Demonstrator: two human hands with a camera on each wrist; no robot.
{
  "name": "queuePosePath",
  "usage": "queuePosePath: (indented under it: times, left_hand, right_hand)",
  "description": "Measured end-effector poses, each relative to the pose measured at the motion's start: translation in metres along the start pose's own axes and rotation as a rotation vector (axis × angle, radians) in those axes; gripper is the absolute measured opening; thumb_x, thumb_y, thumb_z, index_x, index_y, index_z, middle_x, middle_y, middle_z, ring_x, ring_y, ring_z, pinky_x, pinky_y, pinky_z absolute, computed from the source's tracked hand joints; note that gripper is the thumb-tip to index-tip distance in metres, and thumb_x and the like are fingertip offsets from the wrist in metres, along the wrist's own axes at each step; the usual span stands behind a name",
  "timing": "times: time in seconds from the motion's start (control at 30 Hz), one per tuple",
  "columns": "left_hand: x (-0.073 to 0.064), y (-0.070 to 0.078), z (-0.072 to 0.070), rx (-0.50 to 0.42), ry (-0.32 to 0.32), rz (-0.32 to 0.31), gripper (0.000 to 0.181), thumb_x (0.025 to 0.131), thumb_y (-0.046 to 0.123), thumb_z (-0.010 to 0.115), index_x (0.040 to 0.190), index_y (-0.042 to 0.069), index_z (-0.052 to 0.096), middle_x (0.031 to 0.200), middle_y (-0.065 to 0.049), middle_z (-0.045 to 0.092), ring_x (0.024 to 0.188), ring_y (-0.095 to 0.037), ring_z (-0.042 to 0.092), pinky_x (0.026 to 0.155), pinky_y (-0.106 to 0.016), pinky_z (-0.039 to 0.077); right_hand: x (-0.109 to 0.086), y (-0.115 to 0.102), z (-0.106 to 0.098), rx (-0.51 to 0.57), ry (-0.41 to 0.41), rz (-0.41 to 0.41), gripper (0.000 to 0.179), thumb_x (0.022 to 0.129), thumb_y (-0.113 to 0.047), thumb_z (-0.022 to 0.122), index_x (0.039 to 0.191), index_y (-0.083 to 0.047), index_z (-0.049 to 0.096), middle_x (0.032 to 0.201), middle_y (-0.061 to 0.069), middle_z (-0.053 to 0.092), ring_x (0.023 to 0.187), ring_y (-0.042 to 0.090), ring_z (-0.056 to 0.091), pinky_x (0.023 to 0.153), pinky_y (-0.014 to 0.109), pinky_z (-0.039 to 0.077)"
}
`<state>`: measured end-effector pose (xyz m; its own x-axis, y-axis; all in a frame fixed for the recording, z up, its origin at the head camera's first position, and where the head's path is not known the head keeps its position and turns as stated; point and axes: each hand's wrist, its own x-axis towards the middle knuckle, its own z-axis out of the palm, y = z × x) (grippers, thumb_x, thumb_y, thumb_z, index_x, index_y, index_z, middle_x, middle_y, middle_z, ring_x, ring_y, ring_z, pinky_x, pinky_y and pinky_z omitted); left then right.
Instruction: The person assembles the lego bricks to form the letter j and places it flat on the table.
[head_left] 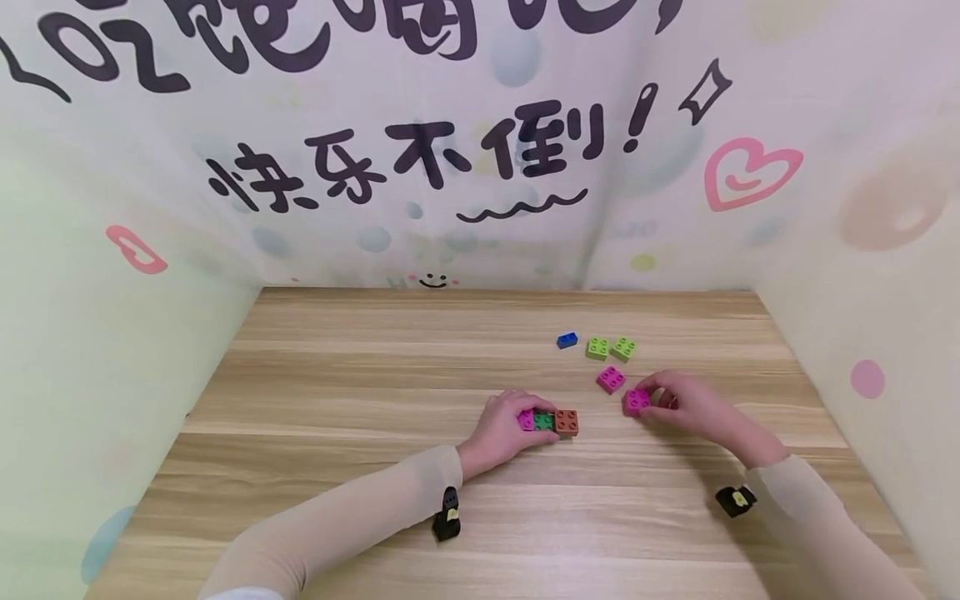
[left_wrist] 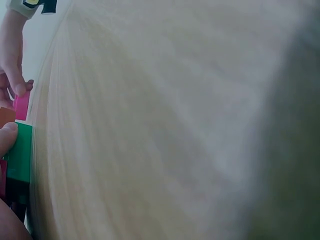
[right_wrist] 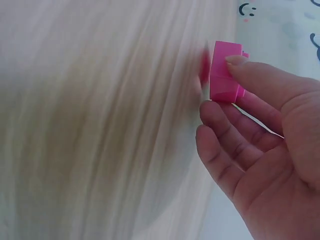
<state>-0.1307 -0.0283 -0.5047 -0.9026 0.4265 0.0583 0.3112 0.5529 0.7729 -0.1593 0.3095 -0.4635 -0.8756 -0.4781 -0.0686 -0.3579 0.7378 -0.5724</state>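
Bent around a short row of toy building bricks, my left hand (head_left: 501,429) grips it with thumb and fingers in the head view. The row runs from a magenta brick (head_left: 526,419), partly covered by the hand, through a green brick (head_left: 543,422) to a brown-orange brick (head_left: 567,422) at its right end. In the left wrist view, the thumb lies against the green brick (left_wrist: 20,150). Further right, my right hand (head_left: 693,408) pinches a pink brick (head_left: 636,402), studs facing up. The right wrist view shows its thumb on one side of that pink brick (right_wrist: 225,75).
Just beyond the right hand lies another pink brick (head_left: 611,379). Behind it are two lime green bricks (head_left: 597,347) and a small blue brick (head_left: 567,340). The wooden table (head_left: 337,375) is bounded by a printed curtain (head_left: 360,250) at the back and sides.
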Motion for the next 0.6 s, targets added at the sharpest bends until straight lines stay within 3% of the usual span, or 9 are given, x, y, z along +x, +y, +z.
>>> queuePosePath:
  times: [0.6]
  left_hand:
    - [0.0, 0.0, 0.001, 0.01, 0.002, -0.015, 0.039, 0.085, 0.039, 0.087, 0.121, 0.026, 0.077, 0.116, 0.006, 0.071, 0.106, -0.011, 0.058, 0.098, -0.037, 0.038]
  right_hand:
    - [0.001, -0.041, 0.002, -0.04, -0.012, -0.127, 0.029, 0.093, -0.014, 0.079, 0.12, -0.007, 0.07, 0.101, -0.004, 0.068, 0.082, 0.005, 0.059, 0.069, 0.026, 0.054]
